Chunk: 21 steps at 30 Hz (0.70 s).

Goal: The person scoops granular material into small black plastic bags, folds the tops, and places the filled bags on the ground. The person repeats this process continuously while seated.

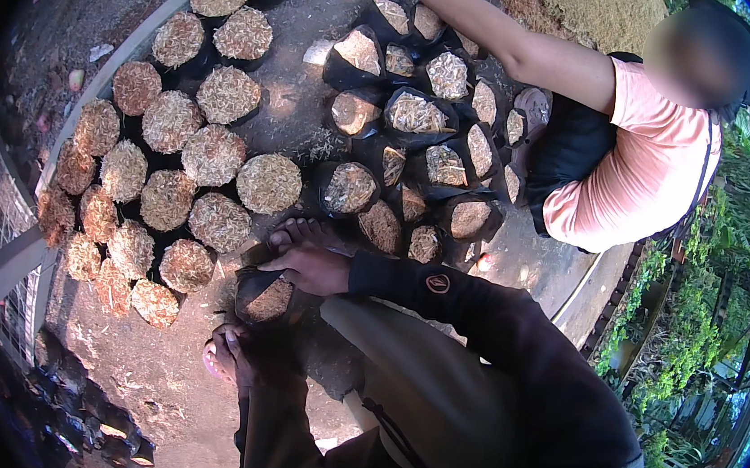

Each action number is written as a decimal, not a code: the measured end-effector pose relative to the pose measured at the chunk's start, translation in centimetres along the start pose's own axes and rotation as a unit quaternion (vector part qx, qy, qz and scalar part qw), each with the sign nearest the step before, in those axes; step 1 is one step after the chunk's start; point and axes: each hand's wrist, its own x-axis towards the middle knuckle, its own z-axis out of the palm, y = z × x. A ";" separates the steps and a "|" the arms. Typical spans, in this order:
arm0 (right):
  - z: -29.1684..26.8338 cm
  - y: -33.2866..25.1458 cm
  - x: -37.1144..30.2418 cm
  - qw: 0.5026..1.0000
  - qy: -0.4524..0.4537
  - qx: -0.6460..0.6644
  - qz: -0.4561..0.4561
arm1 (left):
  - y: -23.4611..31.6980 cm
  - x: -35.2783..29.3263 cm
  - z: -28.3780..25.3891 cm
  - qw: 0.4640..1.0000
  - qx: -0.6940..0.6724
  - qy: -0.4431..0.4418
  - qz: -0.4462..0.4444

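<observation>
A black plastic bag filled with brown sawdust-like material (267, 301) stands on the ground between my hands. My right hand (315, 270), in a dark sleeve, is closed at its upper rim, with thumb and fingers on the folded plastic. My left hand (235, 358) is low, just below the bag and beside a pinkish sunlit shape that may be my foot. Shadow hides most of its fingers, so its grip is unclear. My bare foot (301, 231) rests just beyond the right hand.
Rows of filled round bags (169, 121) stand on the left along a curved pale edge (121, 56). Several black bags of shavings (418, 114) cluster at upper centre. A co-worker in a pink shirt (639, 160) crouches upper right, an arm stretched over them. Dark bags (73, 417) lie lower left.
</observation>
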 end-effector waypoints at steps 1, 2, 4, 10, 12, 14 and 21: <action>-0.6 0.1 -0.2 0.999 -0.006 0.043 -0.003 | -0.8 -0.2 0.1 0.999 0.043 0.012 -0.005; -1.2 0.2 -0.5 0.997 -0.019 0.076 -0.007 | -1.5 -0.2 0.7 0.998 0.062 0.019 -0.001; -2.6 0.1 -0.6 0.995 0.019 0.081 -0.051 | -2.8 -0.6 0.8 0.995 0.094 0.038 0.006; -6.6 -0.3 -0.1 0.970 -0.031 0.228 -0.072 | -4.8 -0.3 1.3 0.989 0.126 0.065 0.033; -7.2 -0.7 0.2 0.967 -0.018 0.244 -0.070 | -5.2 -0.1 1.2 0.988 0.131 0.068 0.038; -7.6 -0.9 0.3 0.961 0.004 0.261 -0.086 | -5.5 0.0 1.1 0.987 0.137 0.069 0.041; -12.7 1.7 -1.0 0.945 0.052 0.300 -0.120 | -5.8 0.4 1.0 0.986 0.143 0.070 0.047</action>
